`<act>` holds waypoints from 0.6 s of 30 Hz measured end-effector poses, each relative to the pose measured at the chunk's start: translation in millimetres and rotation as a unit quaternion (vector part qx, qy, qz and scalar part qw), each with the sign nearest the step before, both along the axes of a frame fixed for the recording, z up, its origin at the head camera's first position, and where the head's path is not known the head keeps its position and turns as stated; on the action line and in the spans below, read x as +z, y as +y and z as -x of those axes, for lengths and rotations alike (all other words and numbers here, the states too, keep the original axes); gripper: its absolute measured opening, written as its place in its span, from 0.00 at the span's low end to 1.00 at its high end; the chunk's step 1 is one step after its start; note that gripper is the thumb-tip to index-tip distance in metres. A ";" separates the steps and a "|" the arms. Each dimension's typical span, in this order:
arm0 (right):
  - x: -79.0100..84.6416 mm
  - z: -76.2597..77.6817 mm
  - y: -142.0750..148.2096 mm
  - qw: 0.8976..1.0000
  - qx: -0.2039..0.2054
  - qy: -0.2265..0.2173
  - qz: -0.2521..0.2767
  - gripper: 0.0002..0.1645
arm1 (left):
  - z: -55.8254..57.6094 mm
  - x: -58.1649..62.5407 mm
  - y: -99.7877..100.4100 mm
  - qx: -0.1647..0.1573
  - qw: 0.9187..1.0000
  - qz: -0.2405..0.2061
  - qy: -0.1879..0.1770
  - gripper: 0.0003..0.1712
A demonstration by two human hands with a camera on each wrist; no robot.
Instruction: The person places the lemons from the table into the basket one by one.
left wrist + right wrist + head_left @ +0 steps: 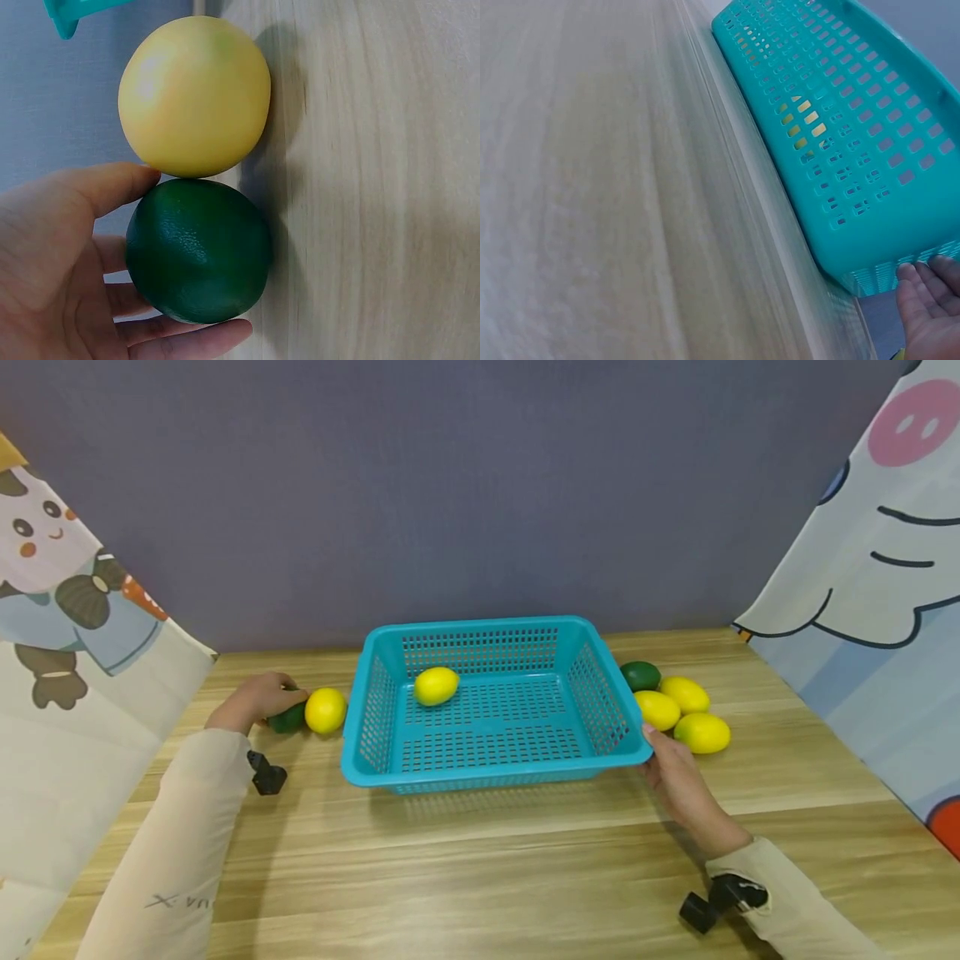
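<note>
My left hand is at the left of the table, its thumb and curled fingers round a dark green lime. A yellow lemon touches the lime on the side toward the basket. At the centre stands a turquoise plastic basket with slotted walls. Inside it, toward the left, lies one yellow lemon. My right hand holds the basket's front right corner by the rim. In the right wrist view, its fingertips meet the basket's end wall.
Right of the basket, several fruits lie close together: a dark green lime and yellow lemons. Behind the wooden table rises a grey partition. Printed cloth panels flank both sides.
</note>
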State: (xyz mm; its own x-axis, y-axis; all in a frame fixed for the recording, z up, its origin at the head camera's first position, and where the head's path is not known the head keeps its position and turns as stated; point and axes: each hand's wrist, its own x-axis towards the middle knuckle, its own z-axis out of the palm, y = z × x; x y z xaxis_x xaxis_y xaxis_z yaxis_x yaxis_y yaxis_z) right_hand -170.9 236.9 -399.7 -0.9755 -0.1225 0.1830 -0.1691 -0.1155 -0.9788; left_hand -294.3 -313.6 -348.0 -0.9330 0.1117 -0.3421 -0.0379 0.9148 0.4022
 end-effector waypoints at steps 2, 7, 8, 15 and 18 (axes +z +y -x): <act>0.2 0.1 0.4 1.000 0.002 0.001 -0.002 0.21 | -1.1 -0.6 0.9 0.000 1.000 -0.004 0.002 0.38; -0.4 1.0 0.4 1.000 0.001 0.003 -0.005 0.22 | -3.1 -2.5 1.7 -0.004 1.000 0.001 0.016 0.38; -0.7 1.1 0.3 1.000 0.001 0.003 -0.004 0.22 | -3.2 -2.8 1.9 -0.004 1.000 0.002 0.017 0.37; -1.1 1.6 -0.6 1.000 -0.013 -0.006 0.000 0.21 | -2.9 -2.6 3.0 -0.002 1.000 0.005 0.019 0.36; -0.6 0.9 -0.8 1.000 -0.016 -0.010 -0.002 0.21 | -2.1 -3.1 3.4 -0.005 1.000 0.007 0.022 0.36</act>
